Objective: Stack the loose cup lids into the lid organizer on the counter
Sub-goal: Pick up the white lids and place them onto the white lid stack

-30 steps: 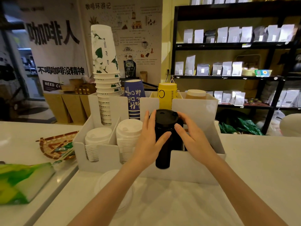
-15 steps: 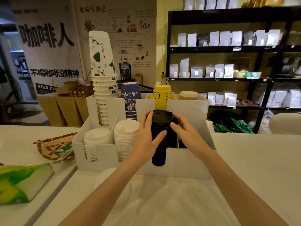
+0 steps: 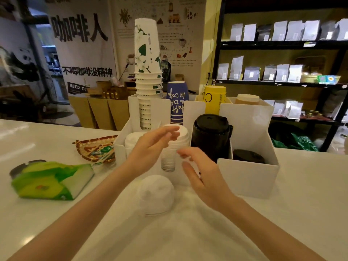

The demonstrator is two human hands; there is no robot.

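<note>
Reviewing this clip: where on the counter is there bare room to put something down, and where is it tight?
Bare counter lies right of the white organizer, and near the camera below the loose white lids. It is crowded left of the organizer, where the woven tray and green packet sit, and in front of it, where the left hand and right hand hover.

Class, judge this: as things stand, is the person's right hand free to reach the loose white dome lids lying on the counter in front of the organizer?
Probably yes. The right hand is open and empty, beside the white dome lids, with only bare white counter between them.
</note>
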